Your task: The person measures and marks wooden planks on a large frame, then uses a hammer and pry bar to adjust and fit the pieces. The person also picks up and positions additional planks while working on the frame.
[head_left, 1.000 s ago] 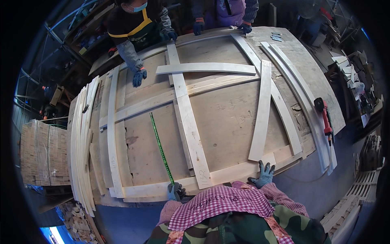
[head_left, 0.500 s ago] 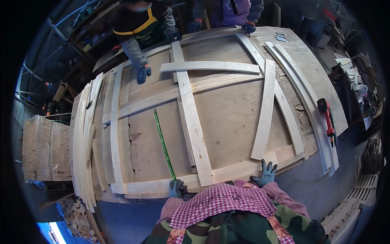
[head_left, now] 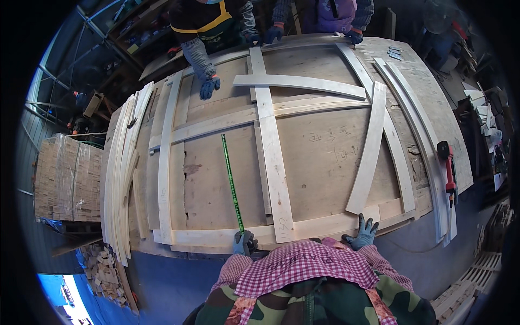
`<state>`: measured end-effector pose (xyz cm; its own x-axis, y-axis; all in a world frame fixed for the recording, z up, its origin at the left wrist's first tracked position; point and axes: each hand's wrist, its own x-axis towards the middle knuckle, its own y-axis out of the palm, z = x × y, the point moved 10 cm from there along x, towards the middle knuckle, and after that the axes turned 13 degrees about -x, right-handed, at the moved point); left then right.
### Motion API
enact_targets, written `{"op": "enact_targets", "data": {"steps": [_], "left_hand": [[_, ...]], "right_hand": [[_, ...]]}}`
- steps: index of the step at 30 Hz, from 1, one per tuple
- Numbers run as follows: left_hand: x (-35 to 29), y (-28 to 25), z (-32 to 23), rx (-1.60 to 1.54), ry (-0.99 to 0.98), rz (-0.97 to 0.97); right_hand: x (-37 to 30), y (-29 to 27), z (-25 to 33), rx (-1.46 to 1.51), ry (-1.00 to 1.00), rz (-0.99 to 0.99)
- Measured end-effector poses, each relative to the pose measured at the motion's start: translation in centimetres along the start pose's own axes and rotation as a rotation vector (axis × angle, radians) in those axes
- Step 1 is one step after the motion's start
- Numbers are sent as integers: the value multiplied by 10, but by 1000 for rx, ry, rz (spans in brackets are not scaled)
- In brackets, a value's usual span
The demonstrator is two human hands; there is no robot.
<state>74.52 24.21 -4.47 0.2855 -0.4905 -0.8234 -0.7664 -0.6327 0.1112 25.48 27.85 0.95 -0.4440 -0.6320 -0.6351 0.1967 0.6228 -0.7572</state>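
Note:
My left hand (head_left: 245, 243), in a grey-blue glove, is closed around the body of a tape measure at the near edge of the wooden frame. Its green blade (head_left: 231, 179) stretches away from me across the left near opening. Most of the tape's body is hidden by my fingers. My right hand (head_left: 363, 234), gloved too, rests with spread fingers on the frame's near board (head_left: 325, 225). Just beyond those fingertips is the lower end of a loose slanting slat (head_left: 369, 146). Between my hands, a long upright slat (head_left: 273, 162) meets the near board.
A loose slat (head_left: 298, 82) lies across the frame's far part. Long strips (head_left: 122, 173) are stacked at the left; more boards (head_left: 414, 130) and a red-black power tool (head_left: 448, 165) lie right. Two people stand at the far edge, one with a gloved hand (head_left: 210, 86) over the frame.
The whole view has shifted, so the table appears farther right and slightly higher. My hands keep their places along the near edge, and the tape stays extended.

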Motion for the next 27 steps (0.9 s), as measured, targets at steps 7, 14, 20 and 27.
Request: {"op": "enact_targets", "data": {"steps": [7, 14, 20, 27], "left_hand": [[0, 1, -1, -7, 13, 12], [-2, 3, -3, -6, 6, 8], [1, 3, -1, -29, 3, 30], [-3, 7, -2, -17, -12, 39]], "right_hand": [[-2, -2, 1, 14, 0, 22], [-3, -3, 0, 54, 1, 11], [-2, -1, 0, 43, 3, 12], [-2, 0, 0, 28, 3, 21]]}}
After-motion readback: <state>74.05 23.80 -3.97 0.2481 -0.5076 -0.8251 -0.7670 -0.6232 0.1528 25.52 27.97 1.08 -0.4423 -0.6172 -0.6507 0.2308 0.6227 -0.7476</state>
